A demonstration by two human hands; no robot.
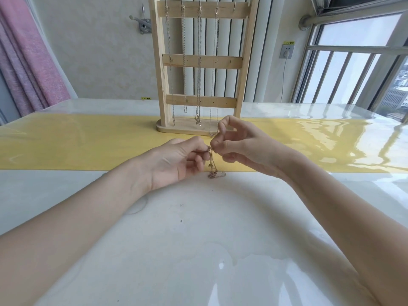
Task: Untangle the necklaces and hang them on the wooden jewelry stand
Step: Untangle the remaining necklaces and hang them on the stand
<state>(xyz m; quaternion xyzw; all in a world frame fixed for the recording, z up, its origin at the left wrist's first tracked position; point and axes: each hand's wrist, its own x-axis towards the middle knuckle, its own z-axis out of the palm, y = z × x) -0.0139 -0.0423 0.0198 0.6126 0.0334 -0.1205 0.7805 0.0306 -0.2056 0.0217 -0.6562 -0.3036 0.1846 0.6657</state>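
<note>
Glossy white desk [198, 239], yellow strip across, window right. Left hand [174, 160]: fingers curled, pinching top of thin gold chain necklace [212, 166]. Necklace dangles between hands, tail bunched on desk. Right hand [238, 146]: thumb and forefinger nipping same knot, other fingers spread. Tall pale wooden jewelry stand [199, 60] behind, four chains hung, rightmost hook free. Judgement: chain light, limp, snag-prone, fragile; hold near clasp, tease knot, no yanking.

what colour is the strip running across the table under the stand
Yellow strip, seen in the head view, beneath the wooden jewelry stand.
</note>
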